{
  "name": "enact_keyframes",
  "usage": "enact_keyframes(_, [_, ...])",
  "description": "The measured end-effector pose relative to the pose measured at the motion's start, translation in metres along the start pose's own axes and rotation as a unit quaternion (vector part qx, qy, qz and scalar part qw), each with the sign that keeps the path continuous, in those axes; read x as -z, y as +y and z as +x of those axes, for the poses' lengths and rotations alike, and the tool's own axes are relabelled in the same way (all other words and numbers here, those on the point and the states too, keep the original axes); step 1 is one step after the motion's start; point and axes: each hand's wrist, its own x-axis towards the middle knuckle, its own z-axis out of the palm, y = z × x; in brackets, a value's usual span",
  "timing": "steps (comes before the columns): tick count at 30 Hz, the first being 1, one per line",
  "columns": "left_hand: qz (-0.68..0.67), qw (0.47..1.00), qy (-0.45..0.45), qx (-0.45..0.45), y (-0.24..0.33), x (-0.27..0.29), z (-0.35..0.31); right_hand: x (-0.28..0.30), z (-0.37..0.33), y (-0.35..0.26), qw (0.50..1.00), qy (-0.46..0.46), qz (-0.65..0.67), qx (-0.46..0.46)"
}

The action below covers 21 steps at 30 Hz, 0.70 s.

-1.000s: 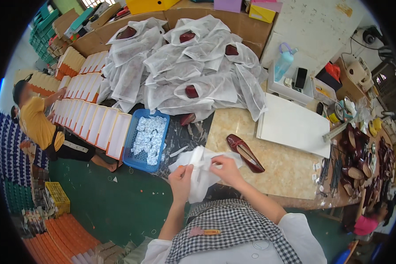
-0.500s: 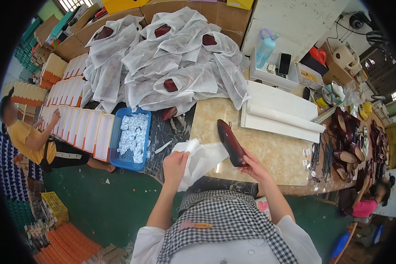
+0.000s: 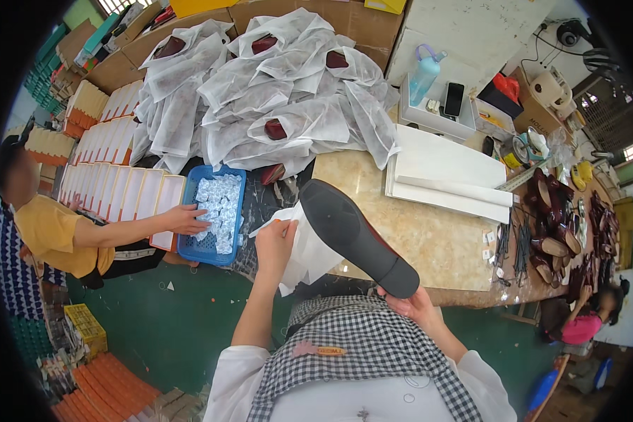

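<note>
My right hand [image 3: 413,304] grips a dark red shoe [image 3: 352,235] by its heel end, with the black sole turned up to view and the toe pointing away to the left. In my left hand [image 3: 274,246] the fingers pinch the edge of a thin white cloth bag [image 3: 306,253], which hangs loosely beside and partly behind the shoe's toe. Whether the toe is inside the bag's mouth or only in front of it, I cannot tell. Both hands are above the near edge of the tan table top [image 3: 429,246].
White-bagged shoes [image 3: 260,105] are heaped at the back. A blue basket [image 3: 235,211] of clear packets stands left, a co-worker's hand [image 3: 188,219] in it. Beyond it are open boxes [image 3: 137,204]. White sheets [image 3: 450,176] lie stacked right of centre; unbagged shoes [image 3: 552,239] at far right.
The shoe has turned so its sole faces up, and it has come nearer and over the bag. My left hand has barely moved. The co-worker has reached into the blue basket.
</note>
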Motion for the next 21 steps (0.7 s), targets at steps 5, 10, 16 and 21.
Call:
enact_keyframes(5, [-0.021,0.999,0.028,0.003,-0.012,0.006,0.008,-0.056,0.019,-0.006,0.93,0.112,-0.348,-0.017])
enact_keyframes(10, [-0.032,0.999,0.036,0.018,-0.013,0.028,0.019,-0.073,0.026,0.001,0.455,0.092,-0.885,0.023])
enact_keyframes(16, [-0.114,0.98,-0.053,-0.152,0.047,-0.001,-0.048,-0.068,0.038,0.012,0.336,0.112,-0.934,0.052])
enact_keyframes(21, [-0.212,0.97,-0.076,-0.094,0.086,0.022,-0.064,-0.033,0.084,0.019,0.949,0.252,-0.183,-0.053])
